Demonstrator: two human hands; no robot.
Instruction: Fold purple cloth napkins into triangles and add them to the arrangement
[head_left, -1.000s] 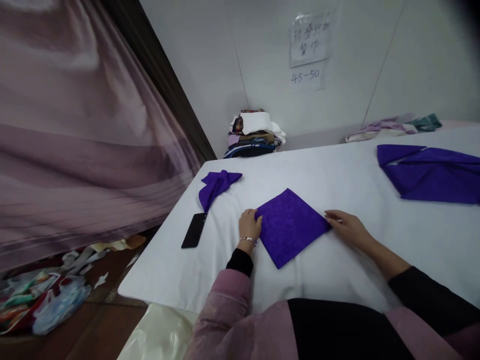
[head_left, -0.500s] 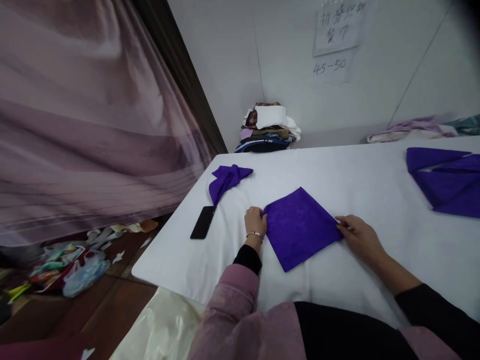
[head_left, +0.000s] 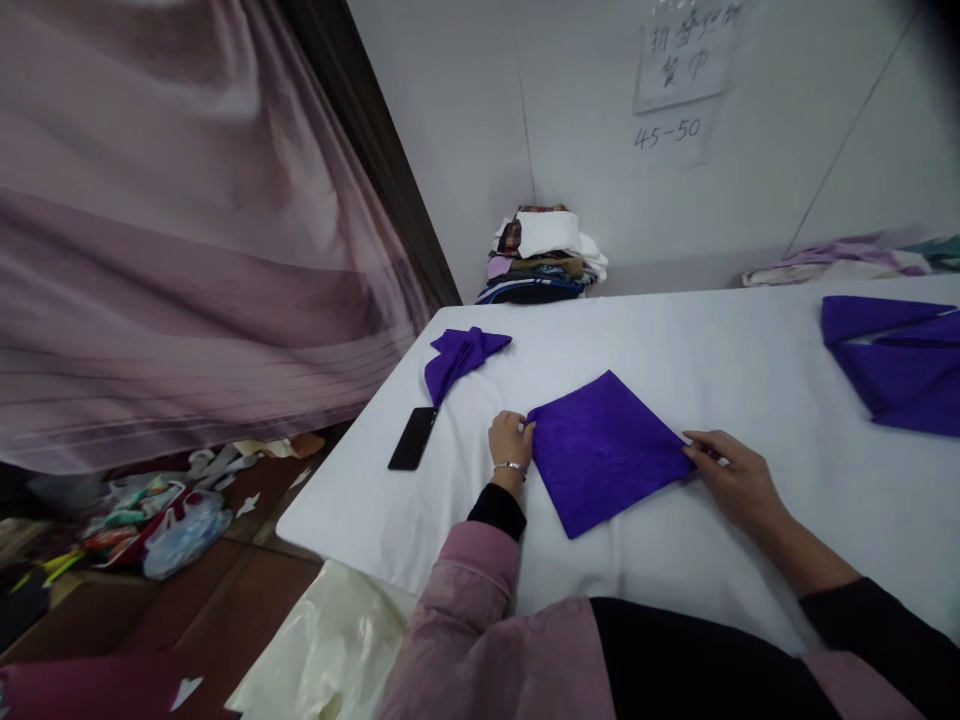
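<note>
A purple cloth napkin (head_left: 604, 455), laid out as a flat square turned on its corner, lies on the white-covered table in front of me. My left hand (head_left: 511, 440), with a bracelet at the wrist, pinches its left corner. At the opposite corner, my right hand (head_left: 731, 475) grips the cloth between thumb and fingers. The napkin's top and bottom corners lie free. Farther left is a second purple napkin (head_left: 461, 358), bunched into a pointed folded shape. Its narrow end meets a black phone (head_left: 412, 438).
More purple cloth (head_left: 900, 365) lies at the table's right side. A stack of folded clothes (head_left: 544, 260) stands by the wall behind the white table (head_left: 345, 505). A pink curtain (head_left: 187, 230) hangs at left, above plastic bags (head_left: 186, 535) on the floor.
The view has shifted slightly. My right hand is a little farther right with its corner, and the napkin looks pulled slightly wider. My left hand keeps its hold on the left corner.
</note>
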